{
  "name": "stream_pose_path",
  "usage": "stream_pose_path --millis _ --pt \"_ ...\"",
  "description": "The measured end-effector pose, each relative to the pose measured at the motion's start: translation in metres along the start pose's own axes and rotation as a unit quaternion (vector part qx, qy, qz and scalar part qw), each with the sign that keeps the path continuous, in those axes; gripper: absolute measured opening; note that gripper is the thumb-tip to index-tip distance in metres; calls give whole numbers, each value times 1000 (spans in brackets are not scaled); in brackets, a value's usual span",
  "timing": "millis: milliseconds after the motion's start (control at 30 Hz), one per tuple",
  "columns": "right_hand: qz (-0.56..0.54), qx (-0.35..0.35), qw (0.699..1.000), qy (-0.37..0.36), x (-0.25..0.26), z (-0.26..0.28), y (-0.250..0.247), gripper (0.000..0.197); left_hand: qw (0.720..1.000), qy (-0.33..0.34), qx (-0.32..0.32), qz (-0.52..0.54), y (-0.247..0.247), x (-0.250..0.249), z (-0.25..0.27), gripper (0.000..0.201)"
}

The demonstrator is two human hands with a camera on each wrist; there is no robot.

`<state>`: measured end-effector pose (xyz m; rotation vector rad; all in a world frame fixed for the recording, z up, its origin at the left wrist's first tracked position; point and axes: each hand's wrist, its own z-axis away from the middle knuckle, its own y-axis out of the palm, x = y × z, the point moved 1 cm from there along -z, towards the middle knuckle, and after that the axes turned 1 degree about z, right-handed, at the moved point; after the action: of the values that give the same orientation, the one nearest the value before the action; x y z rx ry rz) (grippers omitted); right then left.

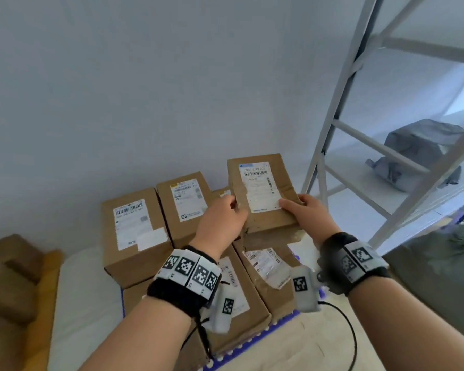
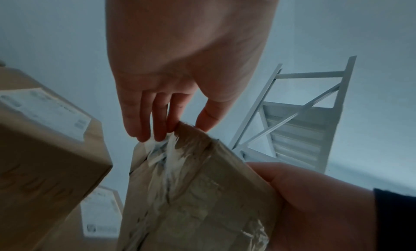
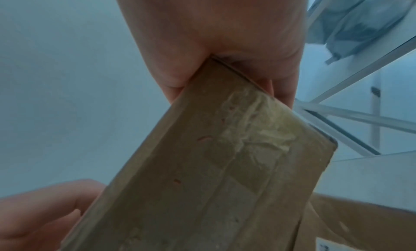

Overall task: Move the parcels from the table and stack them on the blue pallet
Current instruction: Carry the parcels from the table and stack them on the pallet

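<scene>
Both hands hold one brown parcel (image 1: 261, 192) above the stacked parcels, its white label facing up; the left hand (image 1: 221, 223) grips the parcel's near left corner, thumb on top and fingers (image 2: 144, 119) reaching down to the torn, taped end; the right hand (image 1: 309, 214) clamps the near right corner, thumb lying on the label and fingers curled beneath. Under it, labelled parcels sit close together on the blue pallet (image 1: 252, 344), whose studded edge shows at the near side: a tall box (image 1: 134, 234) at the left, a second box (image 1: 184, 204) just beside it at the far side, and two lower boxes (image 1: 268, 274) near the wrists; whether the held parcel touches the box beneath it, I cannot tell. A white metal rack (image 1: 359, 156) stands at the right, with a grey wrapped bundle (image 1: 418, 153) on its shelf; brown cartons (image 1: 8, 285) lie at the far left.
</scene>
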<state>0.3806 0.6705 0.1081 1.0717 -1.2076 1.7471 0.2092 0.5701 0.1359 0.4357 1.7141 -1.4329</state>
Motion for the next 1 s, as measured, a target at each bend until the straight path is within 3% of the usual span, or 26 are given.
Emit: stream_pose_path --millis 200,300,433,567,733,867,1000 --pt "26 83 996 -15 9 -74 21 49 990 12 -39 -138 2 12 -53 18" --pt "60 116 991 -27 8 -97 33 44 977 -54 -4 -206 12 33 -69 45" --pt "107 146 982 -45 0 -118 43 37 973 -106 -1 -206 24 44 -70 57" --pt "112 180 977 -23 -10 -127 52 50 965 -146 14 -216 33 53 -70 59" --pt "136 193 972 -17 -18 -129 59 53 965 -143 6 -220 39 60 -72 63" --pt "132 207 969 -17 -15 -127 63 36 963 -137 26 -232 36 63 -72 60" --pt "134 198 971 -27 -14 -126 69 33 960 -135 38 -240 37 65 -72 61"
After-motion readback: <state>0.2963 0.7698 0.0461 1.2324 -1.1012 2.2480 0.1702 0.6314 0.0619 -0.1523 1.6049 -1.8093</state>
